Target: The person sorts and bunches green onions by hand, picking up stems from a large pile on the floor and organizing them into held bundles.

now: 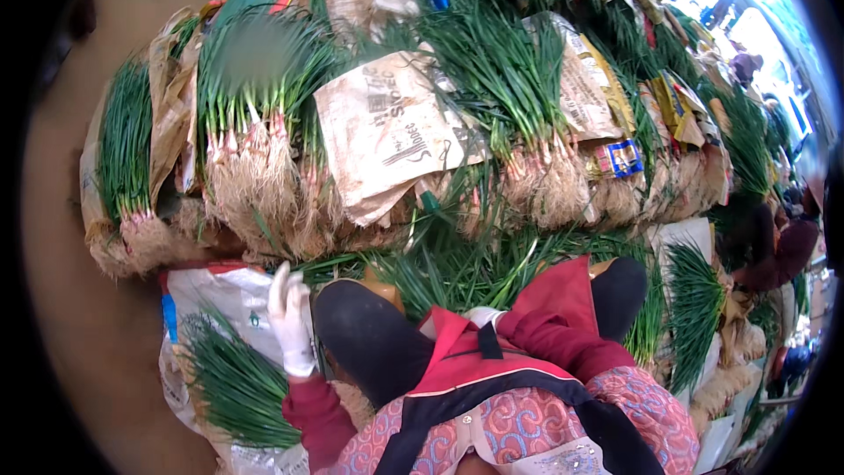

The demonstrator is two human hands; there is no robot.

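My left hand (289,310), in a white glove, is raised beside my left knee with its fingers stretched out. Nothing shows in it. Below it, a bunch of green onions (237,383) lies on a white plastic sack (236,292). My right hand (483,315), also gloved in white, rests low between my knees at the edge of my red apron (552,295). Only its back shows, and its fingers are hidden. Loose green leaves (479,273) are strewn just in front of it.
A long heap of rooted green onion bunches (251,123) stretches across in front, with a printed beige sack (396,136) on top. Another bunch (694,308) lies at my right. Further right sits a person in a dark red sleeve (787,255). Brown floor (66,334) runs along the left.
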